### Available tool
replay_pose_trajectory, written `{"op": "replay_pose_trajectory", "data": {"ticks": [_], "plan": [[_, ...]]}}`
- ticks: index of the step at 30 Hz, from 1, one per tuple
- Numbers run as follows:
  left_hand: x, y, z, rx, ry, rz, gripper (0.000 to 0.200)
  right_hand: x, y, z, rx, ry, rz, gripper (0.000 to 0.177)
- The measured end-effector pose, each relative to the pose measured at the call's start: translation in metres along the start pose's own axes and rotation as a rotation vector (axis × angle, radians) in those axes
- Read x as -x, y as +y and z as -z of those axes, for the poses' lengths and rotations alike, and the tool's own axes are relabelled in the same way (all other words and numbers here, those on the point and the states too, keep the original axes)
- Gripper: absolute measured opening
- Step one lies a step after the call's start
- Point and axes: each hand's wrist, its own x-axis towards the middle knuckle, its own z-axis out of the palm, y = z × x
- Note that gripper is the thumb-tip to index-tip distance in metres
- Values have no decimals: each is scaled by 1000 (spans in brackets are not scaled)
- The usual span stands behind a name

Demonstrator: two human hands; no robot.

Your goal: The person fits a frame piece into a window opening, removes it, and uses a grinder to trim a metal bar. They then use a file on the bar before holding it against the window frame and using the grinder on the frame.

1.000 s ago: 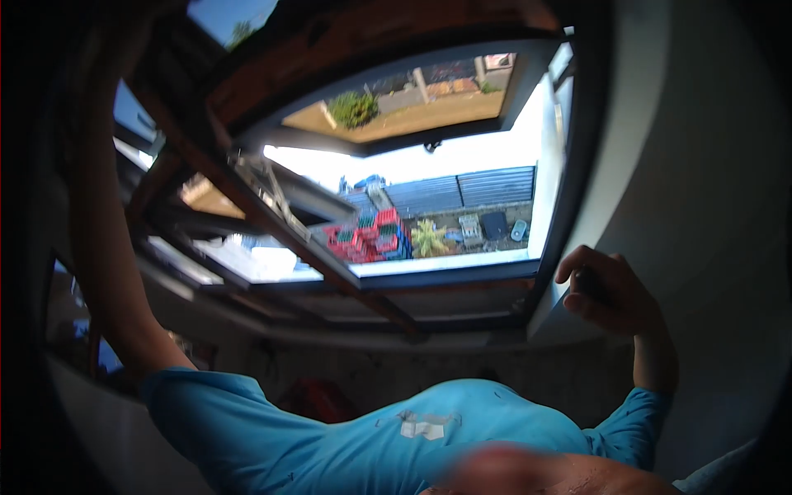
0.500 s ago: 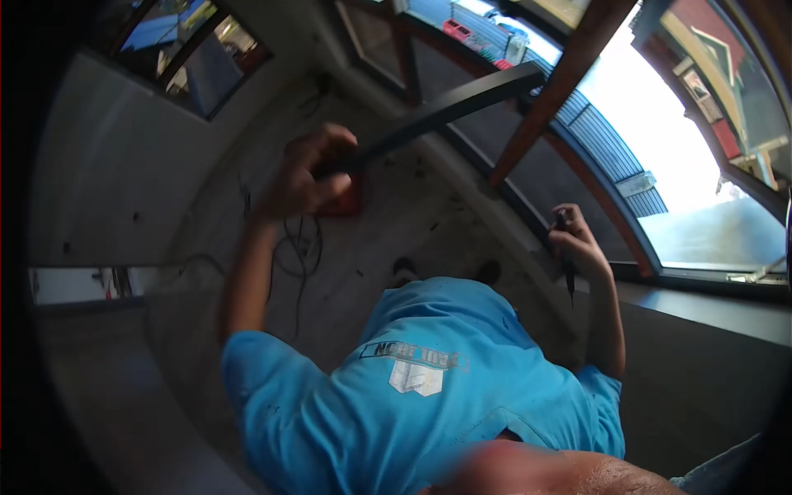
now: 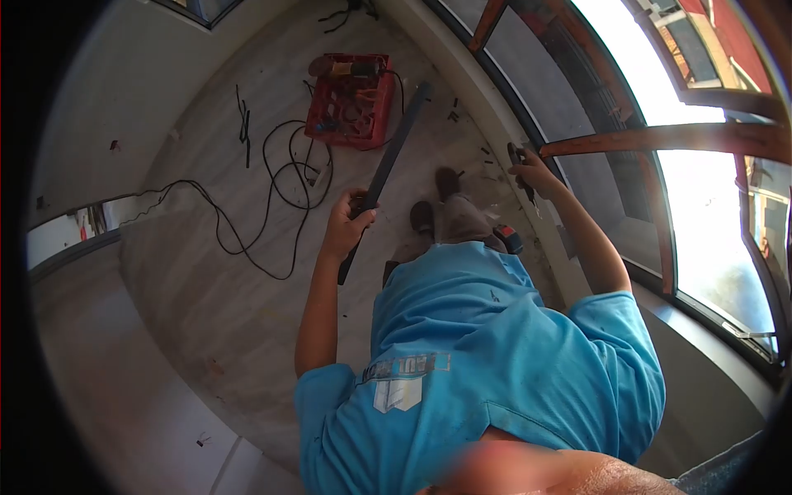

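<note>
My left hand [image 3: 346, 229] is closed around a long, flat dark grey strip [image 3: 393, 154]. The strip slants up and away over the floor, its far end close to the red crate [image 3: 381, 124] in this view. My right hand [image 3: 536, 175], out by the window side, is closed on a slim black hand tool [image 3: 516, 155]. A narrow tip points down below the fingers; I cannot tell the tool's exact kind. The two hands are well apart, on either side of my legs.
The red crate holds tools, with a power tool [image 3: 351, 69] lying across its top. A black cable [image 3: 219, 216] loops over the pale floor [image 3: 239, 330]. Dark offcuts [image 3: 245, 132] lie about. To the right runs a window with reddish-brown frame bars [image 3: 660, 140].
The strip has swung down from in front of the window to over the floor. My left hand is lower and further right; the view has tilted down, showing the crate fully.
</note>
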Motion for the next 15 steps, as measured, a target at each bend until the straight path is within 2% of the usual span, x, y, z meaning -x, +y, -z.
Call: {"op": "replay_pose_trajectory", "data": {"ticks": [2,4,7,9,11,12,15], "plan": [[-12,1,8,31,-10,13,35,-35,8,0,47,-14,-39,59],[-52,-10,25,59,-54,27,34,-92,13,-14,16,57,-106,57],[-83,-35,24,65,23,149,33,-150,20,-16,18,192,-175,53],[-119,-51,34,31,75,264,33,-220,17,-20,56,261,-201,51],[-151,-61,40,17,101,350,35,-294,27,-20,501,378,-132,46],[-166,-66,43,26,109,385,36,-324,33,-19,499,372,-154,46],[-228,-85,51,1,165,469,35,-449,49,-18,728,515,-30,44]]}}
